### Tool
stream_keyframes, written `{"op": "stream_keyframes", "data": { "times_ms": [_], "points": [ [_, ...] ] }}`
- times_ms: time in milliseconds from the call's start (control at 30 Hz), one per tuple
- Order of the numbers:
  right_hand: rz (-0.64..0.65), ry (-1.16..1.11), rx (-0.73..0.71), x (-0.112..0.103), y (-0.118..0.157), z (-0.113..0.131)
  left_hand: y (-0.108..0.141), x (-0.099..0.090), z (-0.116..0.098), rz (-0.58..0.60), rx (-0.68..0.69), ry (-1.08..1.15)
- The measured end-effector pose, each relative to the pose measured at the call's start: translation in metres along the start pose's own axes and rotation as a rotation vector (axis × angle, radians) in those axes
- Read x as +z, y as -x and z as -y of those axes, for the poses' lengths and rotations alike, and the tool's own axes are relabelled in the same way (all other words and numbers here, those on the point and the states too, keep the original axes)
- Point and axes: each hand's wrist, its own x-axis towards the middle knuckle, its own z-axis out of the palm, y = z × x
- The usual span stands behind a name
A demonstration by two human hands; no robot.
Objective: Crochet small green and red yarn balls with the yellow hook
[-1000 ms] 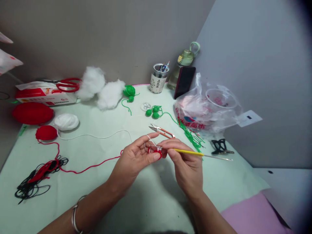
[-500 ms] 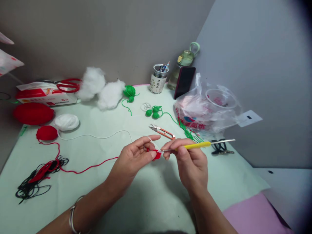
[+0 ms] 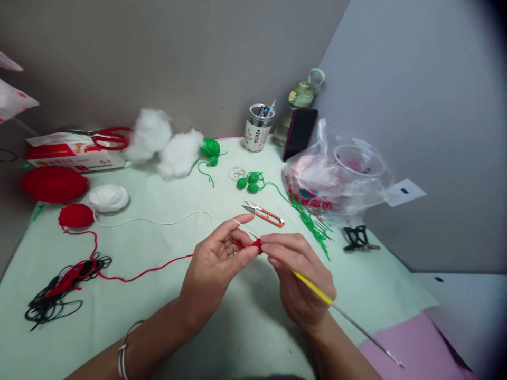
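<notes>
Between thumb and fingers, my left hand (image 3: 216, 258) pinches a small red crochet piece (image 3: 258, 245), with white yarn running over its raised index finger. My right hand (image 3: 303, 272) grips a crochet hook (image 3: 312, 287) by its yellow handle; the fingertips touch the right side of the red piece. The hook's thin tip shows just above the piece, and its other metal end points down to the right. Red yarn (image 3: 150, 274) and white yarn (image 3: 158, 222) trail left to a red ball (image 3: 76, 216) and a white ball (image 3: 108, 198).
Orange snips (image 3: 264, 214) lie just beyond the hands. Behind are green yarn pieces (image 3: 253, 182), white stuffing (image 3: 180, 153), a pen jar (image 3: 257, 129) and a phone (image 3: 300, 134). A plastic bag (image 3: 332, 179) and black clip (image 3: 358, 239) are at right, tangled black yarn (image 3: 47, 303) at left.
My right hand has turned, swinging the hook's rear end down from pointing right to pointing lower right. The hook tip now rises above the red piece, which has tilted.
</notes>
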Motion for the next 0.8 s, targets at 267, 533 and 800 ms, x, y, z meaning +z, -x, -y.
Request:
{"op": "stream_keyframes", "data": {
  "times_ms": [267,533,800],
  "points": [
    [-0.031,-0.595,0.379,-0.005,-0.007,-0.016,-0.004,-0.008,0.000,0.193,-0.084,0.001],
    [0.085,-0.077,0.087,-0.006,-0.005,-0.003,-0.001,-0.008,-0.002,-0.010,0.169,-0.268],
    [0.080,0.217,-0.107,-0.005,0.004,0.001,0.001,-0.001,0.001,-0.102,0.222,-0.268]
  ]
}}
